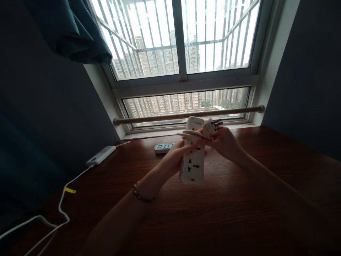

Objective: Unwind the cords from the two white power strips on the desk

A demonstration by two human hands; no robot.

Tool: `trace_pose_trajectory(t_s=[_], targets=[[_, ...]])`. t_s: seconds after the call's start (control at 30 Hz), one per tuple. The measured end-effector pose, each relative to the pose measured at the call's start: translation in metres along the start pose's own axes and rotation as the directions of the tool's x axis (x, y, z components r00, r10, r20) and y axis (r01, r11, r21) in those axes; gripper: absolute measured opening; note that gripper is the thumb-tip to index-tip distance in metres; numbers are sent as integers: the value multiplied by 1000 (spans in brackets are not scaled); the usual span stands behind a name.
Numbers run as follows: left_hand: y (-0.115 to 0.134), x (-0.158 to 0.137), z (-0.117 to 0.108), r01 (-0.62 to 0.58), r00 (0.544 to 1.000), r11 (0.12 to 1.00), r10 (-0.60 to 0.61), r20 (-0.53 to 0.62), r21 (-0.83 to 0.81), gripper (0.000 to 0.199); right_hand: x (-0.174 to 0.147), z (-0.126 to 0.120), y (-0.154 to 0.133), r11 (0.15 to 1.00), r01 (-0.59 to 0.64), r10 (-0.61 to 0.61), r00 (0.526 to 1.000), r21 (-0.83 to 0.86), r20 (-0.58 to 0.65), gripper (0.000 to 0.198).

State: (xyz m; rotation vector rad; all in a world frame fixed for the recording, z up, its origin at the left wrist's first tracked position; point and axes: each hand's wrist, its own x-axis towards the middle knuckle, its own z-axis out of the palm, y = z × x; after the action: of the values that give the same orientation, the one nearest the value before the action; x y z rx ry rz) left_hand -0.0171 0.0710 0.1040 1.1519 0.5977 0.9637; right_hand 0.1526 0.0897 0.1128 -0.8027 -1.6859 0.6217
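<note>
A white power strip [195, 174] with dark sockets is held upright above the wooden table, its face toward me. My left hand [178, 156] is wrapped round its middle from the left, fingers across the front. Close to its upper right edge, my right hand [222, 142] is closed on the white plug and bundled cord [209, 129], whose metal prongs point right. Part of the cord runs across the front of the strip. Both hands hide some of the sockets. Behind my left hand, a second power strip [163, 147] with blue-edged sockets lies on the table, partly covered.
On the table's left edge lies a white box-shaped device [101, 155] with a white cable [62, 206] trailing toward me; a yellow tag [70, 190] is beside it. A horizontal rail [160, 118] crosses before the barred window. A blue curtain [77, 32] hangs upper left.
</note>
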Motion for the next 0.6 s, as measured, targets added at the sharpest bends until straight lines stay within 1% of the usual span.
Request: trace_pose_trajectory(t_s=[0.07, 0.13, 0.17, 0.23, 0.37, 0.43, 0.47, 0.53, 0.6], targets=[[15, 19, -2, -74, 994, 996, 78, -79, 52, 32, 29, 0, 2, 983, 140, -144, 989, -120, -25, 26], [22, 33, -5, -107, 984, 991, 117, -131, 79, 35, 50, 2, 8, 935, 258, -285, 955, -243, -85, 24], [24, 38, -7, -112, 982, 990, 124, -141, 88, 36, 57, 4, 12, 914, 295, -332, 939, -279, -95, 22], [22, 43, -13, -114, 982, 988, 127, -141, 100, 39, 63, 8, 21, 894, 335, -372, 925, -298, -76, 19], [17, 41, -27, -100, 987, 988, 113, -112, 116, 41, 60, 16, 33, 857, 409, -417, 908, -314, 46, 18], [16, 38, -32, -78, 994, 987, 88, -66, 143, 42, 60, 15, 38, 848, 410, -423, 905, -335, 38, 19], [16, 36, -34, -72, 996, 984, 78, -32, 162, 44, 60, 13, 41, 863, 383, -405, 914, -329, 2, 19], [17, 32, -37, -72, 997, 974, 63, 49, 213, 53, 63, 8, 49, 923, 276, -315, 942, -268, -115, 22], [17, 30, -39, -82, 990, 960, 48, 131, 267, 59, 66, 2, 59, 980, 171, -190, 958, -105, -214, 25]])
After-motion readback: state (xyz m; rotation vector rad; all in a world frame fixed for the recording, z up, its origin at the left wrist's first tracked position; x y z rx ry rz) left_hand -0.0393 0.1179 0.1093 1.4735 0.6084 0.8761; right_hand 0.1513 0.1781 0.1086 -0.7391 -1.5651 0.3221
